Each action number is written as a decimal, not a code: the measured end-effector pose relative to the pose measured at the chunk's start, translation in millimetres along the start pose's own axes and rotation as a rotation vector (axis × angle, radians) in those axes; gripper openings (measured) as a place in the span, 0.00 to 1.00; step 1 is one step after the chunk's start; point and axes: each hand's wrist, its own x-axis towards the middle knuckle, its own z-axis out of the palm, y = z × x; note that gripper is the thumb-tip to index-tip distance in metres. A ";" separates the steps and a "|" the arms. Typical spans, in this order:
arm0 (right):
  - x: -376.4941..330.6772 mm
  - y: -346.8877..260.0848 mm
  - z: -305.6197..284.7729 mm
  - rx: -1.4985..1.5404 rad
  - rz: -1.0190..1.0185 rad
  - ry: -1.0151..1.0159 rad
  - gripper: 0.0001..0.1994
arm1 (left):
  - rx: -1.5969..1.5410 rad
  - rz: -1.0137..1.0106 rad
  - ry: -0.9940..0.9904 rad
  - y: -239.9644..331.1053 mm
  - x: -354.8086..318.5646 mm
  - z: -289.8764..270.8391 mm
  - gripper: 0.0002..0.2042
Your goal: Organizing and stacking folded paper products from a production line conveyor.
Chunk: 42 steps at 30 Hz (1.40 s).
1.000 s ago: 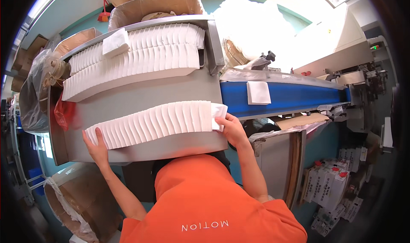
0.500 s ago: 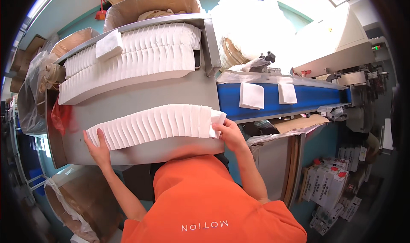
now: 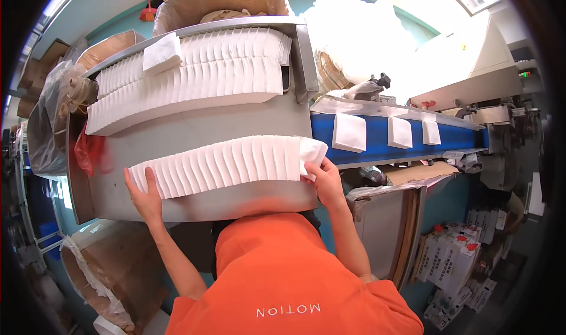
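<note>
A long row of folded white paper napkins [image 3: 230, 165] stands on edge on the grey metal table [image 3: 206, 120] in front of me. At its left end, my left hand [image 3: 145, 198] rests against the last napkins, thumb and fingers stretched apart around the corner. My right hand [image 3: 325, 179] pinches the near edge of a white napkin stack [image 3: 312, 152] at the row's right end. That stack is tilted outward from the row, and its left edge touches or lies very near it. Some of my right fingers are hidden beneath the stack.
Behind lies a double row of napkins [image 3: 188, 87] with a loose napkin stack [image 3: 162, 53] on top. To the right, a blue conveyor belt [image 3: 377, 136] carries three napkin stacks. A red bag [image 3: 88, 149] hangs at the left; cardboard boxes [image 3: 224, 2] stand beyond the table.
The napkin stack in my right hand has swung outward to the right, showing more of its face. A third stack now shows on the belt. The whole view has shifted slightly.
</note>
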 end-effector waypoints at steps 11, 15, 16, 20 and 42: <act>2.5 -3.8 21.3 0.255 0.176 -0.050 0.17 | -0.008 0.031 0.009 11.1 -7.0 7.1 0.36; 6.6 12.4 -6.0 0.235 0.025 0.059 0.18 | -0.029 0.020 0.007 14.1 -10.1 9.9 0.36; 7.2 7.8 -7.6 0.312 -0.026 0.168 0.18 | -0.037 0.026 -0.008 16.1 -11.0 11.5 0.36; 5.3 -3.7 24.3 -0.439 -0.295 0.109 0.27 | -0.038 0.048 -0.021 21.7 -14.4 14.2 0.36; 8.9 17.4 -6.2 0.127 0.058 -0.033 0.17 | -0.068 0.022 -0.019 32.9 -16.1 21.8 0.35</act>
